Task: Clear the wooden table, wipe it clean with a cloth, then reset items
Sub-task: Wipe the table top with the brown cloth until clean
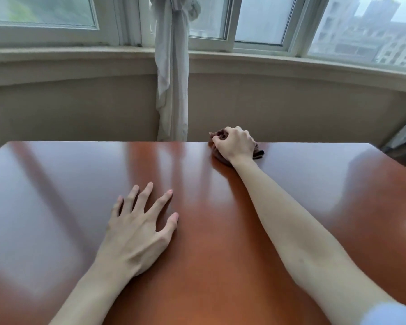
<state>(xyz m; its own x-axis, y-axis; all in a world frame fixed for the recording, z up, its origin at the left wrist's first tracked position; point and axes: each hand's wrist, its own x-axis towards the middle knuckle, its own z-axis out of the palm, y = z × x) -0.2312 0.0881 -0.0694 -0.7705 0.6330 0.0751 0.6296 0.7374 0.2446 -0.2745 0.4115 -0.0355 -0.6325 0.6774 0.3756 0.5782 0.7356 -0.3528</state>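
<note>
Clearly mid-wipe: right hand (pixel 234 143) bunched tight around the dark cloth (pixel 258 154) at the far edge of the wooden table (pixel 220 231), left hand (pixel 138 228) flat nearer the body, fingers spread wide. Best to keep firm downward pressure, drag in overlapping strokes back from that edge, and brace with the flat palm.
</note>
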